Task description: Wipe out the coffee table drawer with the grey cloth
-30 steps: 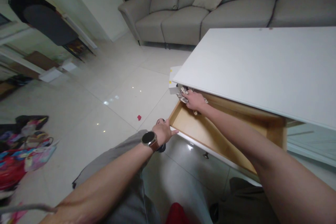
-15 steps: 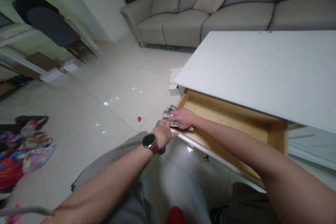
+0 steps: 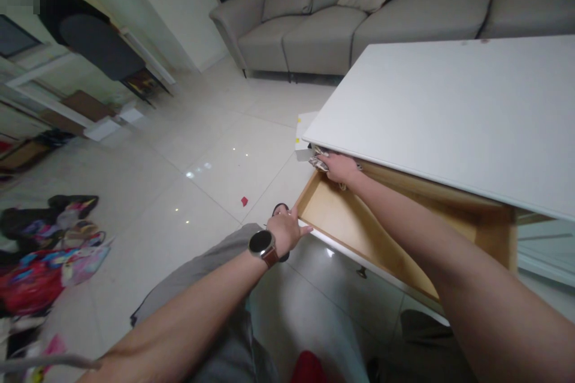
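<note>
An open wooden drawer [image 3: 350, 227] sticks out from under a white table top [image 3: 449, 108]. My right hand [image 3: 339, 167] reaches into the drawer's far left corner and presses a patterned cloth [image 3: 318, 161] against the drawer's back, fingers closed on it. My left hand [image 3: 287, 230], with a watch on the wrist, rests on the drawer's front left corner, thumb along the white front edge. Part of the cloth is hidden under the table top.
A grey sofa [image 3: 359, 12] stands behind the table. Glossy tiled floor [image 3: 215, 155] spreads to the left, with a small red scrap [image 3: 245, 200]. Colourful bags and clutter [image 3: 49, 251] lie at the far left. A low shelf unit [image 3: 90, 96] lines the left wall.
My right hand moved the cloth from the drawer's front left corner back to the far left corner under the table top. My left hand stayed on the drawer's front corner.
</note>
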A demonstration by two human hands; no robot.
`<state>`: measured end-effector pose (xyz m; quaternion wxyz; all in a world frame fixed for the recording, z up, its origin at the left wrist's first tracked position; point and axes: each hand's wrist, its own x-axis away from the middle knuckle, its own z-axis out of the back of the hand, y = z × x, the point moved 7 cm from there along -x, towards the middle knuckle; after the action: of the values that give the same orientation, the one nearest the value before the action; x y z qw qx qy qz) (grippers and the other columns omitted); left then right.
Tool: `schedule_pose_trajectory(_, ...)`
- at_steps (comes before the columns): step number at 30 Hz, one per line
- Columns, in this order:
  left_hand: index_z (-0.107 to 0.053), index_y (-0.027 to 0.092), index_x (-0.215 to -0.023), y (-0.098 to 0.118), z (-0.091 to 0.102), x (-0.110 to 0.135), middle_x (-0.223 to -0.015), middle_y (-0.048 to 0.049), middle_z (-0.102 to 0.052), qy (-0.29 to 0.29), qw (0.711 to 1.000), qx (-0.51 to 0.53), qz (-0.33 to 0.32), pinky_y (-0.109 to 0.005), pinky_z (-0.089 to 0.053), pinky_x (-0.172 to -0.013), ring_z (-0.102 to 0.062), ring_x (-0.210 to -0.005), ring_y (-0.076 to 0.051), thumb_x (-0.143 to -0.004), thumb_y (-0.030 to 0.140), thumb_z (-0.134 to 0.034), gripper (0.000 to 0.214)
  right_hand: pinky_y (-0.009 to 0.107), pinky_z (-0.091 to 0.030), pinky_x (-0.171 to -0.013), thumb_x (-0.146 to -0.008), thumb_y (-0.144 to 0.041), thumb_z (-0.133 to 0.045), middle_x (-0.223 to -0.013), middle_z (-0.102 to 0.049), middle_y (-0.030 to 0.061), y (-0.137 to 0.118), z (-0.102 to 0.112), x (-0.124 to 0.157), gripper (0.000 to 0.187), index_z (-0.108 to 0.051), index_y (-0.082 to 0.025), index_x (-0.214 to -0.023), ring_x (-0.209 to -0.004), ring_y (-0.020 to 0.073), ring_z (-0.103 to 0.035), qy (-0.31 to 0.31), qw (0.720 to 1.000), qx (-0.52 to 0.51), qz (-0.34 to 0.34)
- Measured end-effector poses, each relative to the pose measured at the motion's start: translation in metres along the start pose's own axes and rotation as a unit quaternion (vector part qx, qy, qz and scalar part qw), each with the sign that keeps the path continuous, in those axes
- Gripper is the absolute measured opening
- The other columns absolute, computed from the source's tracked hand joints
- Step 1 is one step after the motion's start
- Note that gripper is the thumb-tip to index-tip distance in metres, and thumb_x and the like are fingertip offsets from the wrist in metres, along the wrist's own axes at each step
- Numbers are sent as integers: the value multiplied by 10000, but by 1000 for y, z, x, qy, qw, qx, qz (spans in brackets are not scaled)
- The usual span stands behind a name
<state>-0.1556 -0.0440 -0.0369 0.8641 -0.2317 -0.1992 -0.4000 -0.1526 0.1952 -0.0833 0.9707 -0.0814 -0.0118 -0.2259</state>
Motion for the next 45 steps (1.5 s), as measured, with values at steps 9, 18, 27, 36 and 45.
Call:
schedule_pose_trajectory(9,-504,170,-1368,2,6,5,-1318,-222,-568,-7,1000,-20,2,-351,-538,-836,-681,-1066,-287,-986,670,-307,660,421,-527,-882,-859,-271,-547,-1393,-578,145,-6,0,9,681,-427,-329,-1526,-1098,322,-656,-4,999,-28,-35)
schedule_pose_trajectory(18,-493,129,-1384,3,2,0,-1292,-236,-579,-6,999,-44,-1,-350,-535,-876,-669,-1111,-287,-998,652,-290,681,401,-519,-830,-851,-324,-584,-1386,-530,143,-68,-5,46,632,-490,-332,-1475,-1070,311,-638,-6,990,10,139)
schedule_pose_trajectory(27,-488,131,-1395,4,5,0,-1296,-242,-592,1,999,-36,-1,-384,-519,-922,-643,-1145,-314,-1004,605,-331,634,363,-487,-775,-880,-421,-593,-1299,-571,121,-130,-15,83,464,-599,-286,-1324,-983,262,-640,-42,934,11,354)
schedule_pose_trajectory(36,-482,139,-1418,3,1,0,-1314,-241,-573,8,999,-43,3,-340,-534,-860,-676,-1092,-289,-988,659,-324,693,413,-444,-886,-906,-303,-558,-1390,-514,135,-67,-8,45,592,-474,-346,-1491,-1144,315,-563,4,978,44,206)
schedule_pose_trajectory(45,-516,161,-1400,1,-3,-2,-1304,-233,-589,19,999,-28,17,-347,-533,-821,-687,-1024,-295,-970,674,-373,685,440,-453,-886,-892,-234,-552,-1506,-446,160,-18,-1,18,647,-437,-321,-1523,-1166,341,-542,19,999,33,33)
